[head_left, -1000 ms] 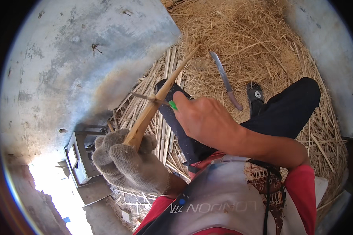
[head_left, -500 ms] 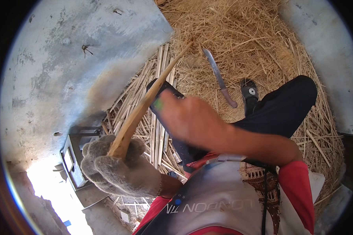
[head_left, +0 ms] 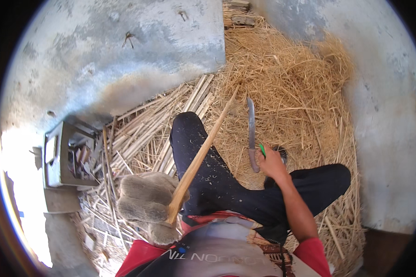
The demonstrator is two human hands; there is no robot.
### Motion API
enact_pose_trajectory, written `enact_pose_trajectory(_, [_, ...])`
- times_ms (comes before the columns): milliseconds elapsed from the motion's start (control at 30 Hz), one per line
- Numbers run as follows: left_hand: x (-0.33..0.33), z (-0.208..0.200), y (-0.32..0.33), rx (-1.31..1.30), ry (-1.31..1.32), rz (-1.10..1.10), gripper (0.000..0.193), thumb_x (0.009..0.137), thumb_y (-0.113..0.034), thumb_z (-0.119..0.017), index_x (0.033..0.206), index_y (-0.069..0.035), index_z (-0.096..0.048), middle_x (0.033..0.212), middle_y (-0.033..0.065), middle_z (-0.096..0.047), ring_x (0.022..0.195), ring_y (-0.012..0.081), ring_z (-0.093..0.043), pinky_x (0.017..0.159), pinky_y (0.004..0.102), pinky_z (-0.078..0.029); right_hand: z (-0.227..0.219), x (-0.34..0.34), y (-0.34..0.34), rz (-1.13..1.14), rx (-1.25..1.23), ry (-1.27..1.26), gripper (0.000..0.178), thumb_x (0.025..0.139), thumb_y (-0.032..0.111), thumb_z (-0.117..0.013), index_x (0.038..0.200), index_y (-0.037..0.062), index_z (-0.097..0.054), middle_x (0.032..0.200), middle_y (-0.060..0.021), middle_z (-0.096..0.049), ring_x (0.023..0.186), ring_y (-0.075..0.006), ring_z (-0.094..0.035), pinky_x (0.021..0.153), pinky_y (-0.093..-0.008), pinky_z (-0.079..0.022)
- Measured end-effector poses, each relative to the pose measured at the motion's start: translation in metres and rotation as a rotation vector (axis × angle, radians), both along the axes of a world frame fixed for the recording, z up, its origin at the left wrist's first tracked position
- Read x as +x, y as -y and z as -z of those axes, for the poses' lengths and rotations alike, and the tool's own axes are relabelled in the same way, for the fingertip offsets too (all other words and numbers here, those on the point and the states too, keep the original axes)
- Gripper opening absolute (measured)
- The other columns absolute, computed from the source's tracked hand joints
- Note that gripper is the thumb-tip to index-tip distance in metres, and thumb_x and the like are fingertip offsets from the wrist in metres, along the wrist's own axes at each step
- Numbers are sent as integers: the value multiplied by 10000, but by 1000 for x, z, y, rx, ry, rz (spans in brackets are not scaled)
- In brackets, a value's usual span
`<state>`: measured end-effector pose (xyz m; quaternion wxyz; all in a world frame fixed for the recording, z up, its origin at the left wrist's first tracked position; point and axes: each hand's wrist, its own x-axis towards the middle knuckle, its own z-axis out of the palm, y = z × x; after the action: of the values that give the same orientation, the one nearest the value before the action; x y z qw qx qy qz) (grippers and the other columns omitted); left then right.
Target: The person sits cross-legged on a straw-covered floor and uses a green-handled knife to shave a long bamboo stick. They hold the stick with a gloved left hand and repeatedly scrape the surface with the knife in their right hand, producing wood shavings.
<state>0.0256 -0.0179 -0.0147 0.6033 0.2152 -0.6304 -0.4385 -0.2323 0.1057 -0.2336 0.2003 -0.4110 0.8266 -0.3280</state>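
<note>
My left hand (head_left: 144, 199), in a thick grey knit glove, is closed round the broad end of a long tapered piece of pale wood (head_left: 199, 159). The wood slants up and away across my left leg, its thin tip over the straw. My right hand (head_left: 272, 164) is bare and closed on a small green object (head_left: 262, 149); only a short green end shows, so its kind is hidden. Just left of that hand a machete (head_left: 251, 121) with a brown handle lies on the straw, blade pointing away.
Loose straw (head_left: 286, 78) covers the floor ahead. Split bamboo strips (head_left: 141, 124) are heaped at the left, beside a grey box-like frame (head_left: 62, 177) holding odds and ends. Grey walls (head_left: 379, 129) stand on both sides. My dark-trousered legs (head_left: 208, 171) are bent in front.
My right hand has moved away from the wood, to the right, beside the machete handle. The gloved left hand still holds the wood, now lower and further right in view. The view has shifted.
</note>
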Motion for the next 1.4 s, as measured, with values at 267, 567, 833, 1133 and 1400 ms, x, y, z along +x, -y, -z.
enact_pose_trajectory(267, [15,-6,-5,-144,136,-177,468,888,-403,-749,931,-30,-469,810,80,-491,519,114,-510,352,227,-409,-161,78,26,-298,-259,144,161,999,151,-547,1051,-1,-547,783,-210,-634,656,-393,-640,604,-475,-503])
enact_pose_trajectory(567, [17,-18,-14,-180,198,-395,452,844,-329,-799,915,-2,-495,798,76,-496,538,110,-520,356,232,-394,-191,120,52,-438,-300,-25,153,962,124,-585,955,19,-474,647,-195,-585,542,-385,-625,462,-472,-484])
enact_pose_trajectory(833, [4,-22,-43,28,51,-159,440,823,-238,-831,978,22,-512,842,106,-528,571,170,-622,411,263,-508,-187,119,28,-438,-387,-48,156,940,121,-610,931,20,-492,674,-182,-587,547,-358,-635,447,-459,-474])
enact_pose_trajectory(1133, [-13,-22,-54,116,-32,-264,418,827,-216,-841,965,-33,-491,785,84,-516,667,198,-661,387,288,-522,-174,118,37,-370,-524,-111,136,957,125,-591,933,51,-480,623,-135,-590,505,-319,-646,427,-425,-521])
enact_pose_trajectory(1400, [-6,-9,-51,10,-19,-193,363,866,-187,-778,990,12,-500,824,112,-514,467,187,-591,352,279,-501,-179,125,24,-425,-576,-125,151,978,144,-583,957,9,-519,650,-206,-605,576,-395,-631,490,-472,-497])
